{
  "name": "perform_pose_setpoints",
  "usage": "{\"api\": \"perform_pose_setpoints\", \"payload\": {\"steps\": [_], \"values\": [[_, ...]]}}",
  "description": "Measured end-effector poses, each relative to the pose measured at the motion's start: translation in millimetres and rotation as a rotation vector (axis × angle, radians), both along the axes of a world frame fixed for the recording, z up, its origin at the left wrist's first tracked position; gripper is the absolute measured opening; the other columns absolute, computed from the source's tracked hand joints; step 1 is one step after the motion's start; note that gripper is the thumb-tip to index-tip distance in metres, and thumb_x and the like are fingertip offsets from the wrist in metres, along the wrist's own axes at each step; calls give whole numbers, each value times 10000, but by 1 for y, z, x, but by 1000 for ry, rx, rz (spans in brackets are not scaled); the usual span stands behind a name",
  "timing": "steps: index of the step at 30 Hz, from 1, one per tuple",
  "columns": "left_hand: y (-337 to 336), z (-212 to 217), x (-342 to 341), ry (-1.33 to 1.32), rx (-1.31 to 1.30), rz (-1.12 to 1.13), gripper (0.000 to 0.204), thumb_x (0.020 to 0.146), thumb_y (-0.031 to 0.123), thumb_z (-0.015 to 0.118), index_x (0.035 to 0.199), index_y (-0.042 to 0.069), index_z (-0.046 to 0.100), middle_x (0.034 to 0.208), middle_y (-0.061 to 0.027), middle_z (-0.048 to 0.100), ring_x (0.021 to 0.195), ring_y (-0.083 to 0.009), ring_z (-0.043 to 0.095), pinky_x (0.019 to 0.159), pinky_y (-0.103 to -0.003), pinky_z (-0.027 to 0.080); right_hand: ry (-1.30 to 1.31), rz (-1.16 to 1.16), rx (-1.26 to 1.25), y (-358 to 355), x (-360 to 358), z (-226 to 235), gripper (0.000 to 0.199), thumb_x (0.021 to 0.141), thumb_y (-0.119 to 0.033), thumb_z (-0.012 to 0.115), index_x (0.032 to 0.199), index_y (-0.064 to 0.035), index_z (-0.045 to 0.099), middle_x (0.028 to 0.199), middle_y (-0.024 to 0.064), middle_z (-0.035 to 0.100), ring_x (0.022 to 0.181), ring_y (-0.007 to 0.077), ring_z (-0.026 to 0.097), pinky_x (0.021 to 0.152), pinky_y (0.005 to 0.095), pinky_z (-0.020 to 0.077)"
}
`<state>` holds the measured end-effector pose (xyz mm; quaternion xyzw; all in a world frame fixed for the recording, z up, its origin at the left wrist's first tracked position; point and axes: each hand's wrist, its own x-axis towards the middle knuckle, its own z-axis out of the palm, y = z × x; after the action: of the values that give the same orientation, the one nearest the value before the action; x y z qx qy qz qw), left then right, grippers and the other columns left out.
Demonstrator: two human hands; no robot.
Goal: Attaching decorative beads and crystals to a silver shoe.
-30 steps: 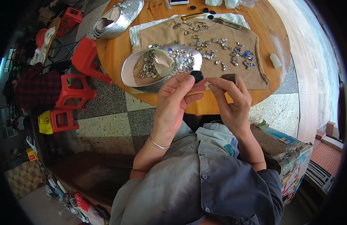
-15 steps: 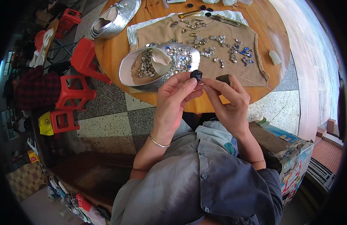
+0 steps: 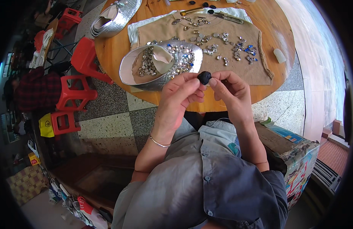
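Observation:
My left hand (image 3: 175, 94) pinches a small black faceted piece (image 3: 204, 78) between thumb and fingertips, above the table's near edge. From the other side, my right hand (image 3: 236, 93) has its thumb and forefinger closed on the same piece. Just beyond my left hand sits a silver shoe-shaped piece (image 3: 146, 84) with a pale lining and flap. Clear and blue gems (image 3: 184, 57) cover its right end, and more gems (image 3: 147, 68) show within its rim. Whether those are fixed or loose I cannot tell.
Brown cloth (image 3: 237, 74) on the round wooden table (image 3: 111, 51) carries scattered gems (image 3: 243, 51), a brush (image 3: 191, 11) and tweezers (image 3: 229, 17). A second silver piece (image 3: 123, 19) stands far left, a whitish lump (image 3: 279, 55) at right. Red stools (image 3: 88, 59) are left; a box (image 3: 298, 152) is right.
My right hand has turned, its thumb now pressing against the black piece. The dark grey-brown scrap at its fingers no longer shows. The black piece has shifted slightly right.

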<state>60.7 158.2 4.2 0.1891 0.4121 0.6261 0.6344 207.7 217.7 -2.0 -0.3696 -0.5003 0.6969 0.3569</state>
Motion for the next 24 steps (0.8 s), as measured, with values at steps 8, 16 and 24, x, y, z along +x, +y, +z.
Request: {"api": "perform_pose_setpoints", "payload": {"steps": [8, 16, 24], "values": [[2, -10, -1, 93, -7, 62, 158, 844, 92, 565, 976, 6, 568, 807, -47, 606, 692, -87, 578, 617, -210, 485, 7, -70, 75, -5, -3, -3, 161, 844, -75, 600, 993, -13, 610, 766, -22, 556, 636, 30, 461, 567, 170, 367], [2, -6, -3, 157, -22, 53, 115, 833, 121, 599, 920, 45, 595, 825, -7, 616, 754, -70, 575, 642, -203, 451, -325, -136, 671, -6, 5, -1, 135, 789, -2, 633, 923, 8, 637, 754, 39, 555, 647, 76, 497, 585, 192, 387], [2, -8, 0, 195, -30, 31, 133, 837, 111, 584, 949, 39, 584, 862, -37, 629, 781, -114, 619, 611, -213, 499, -349, -113, 606, -15, 0, 8, 102, 761, 20, 639, 864, 19, 640, 728, 46, 560, 633, 83, 519, 560, 206, 403]]}}
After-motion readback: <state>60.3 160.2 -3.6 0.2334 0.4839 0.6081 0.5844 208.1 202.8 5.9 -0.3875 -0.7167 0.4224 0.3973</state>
